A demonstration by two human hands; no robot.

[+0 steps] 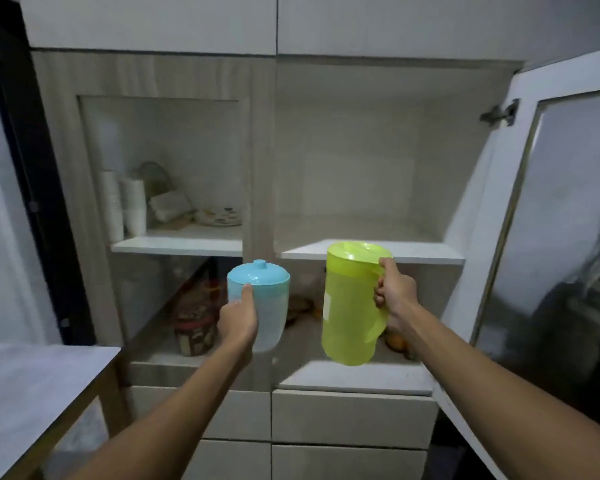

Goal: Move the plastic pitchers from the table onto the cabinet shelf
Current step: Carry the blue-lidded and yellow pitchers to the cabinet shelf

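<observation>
Head view: the left hand [238, 318] is wrapped around the blue-lidded pitcher [262, 306], thumb lying up its side toward the lid; the right hand [394, 294] is closed on the handle of the green pitcher [352, 303]; both pitchers are held in the air, upright or nearly so, in front of the cabinet and apart from each other. The upper shelf [430, 252] of the right compartment lies just behind and above the green pitcher; its surface shows bare; the glass door [548, 237] on that side stands swung open to the right. The left compartment is closed behind a glass door [160, 161]; white cup stacks [123, 202] and a patterned plate [220, 216] sit on its shelf. On the lower level, a dark round tin [193, 330] stands behind the left hand; orange items [395, 341] lie behind the right wrist, too dim to identify. The table [32, 393] occupies the lower left corner, clear of both arms.
</observation>
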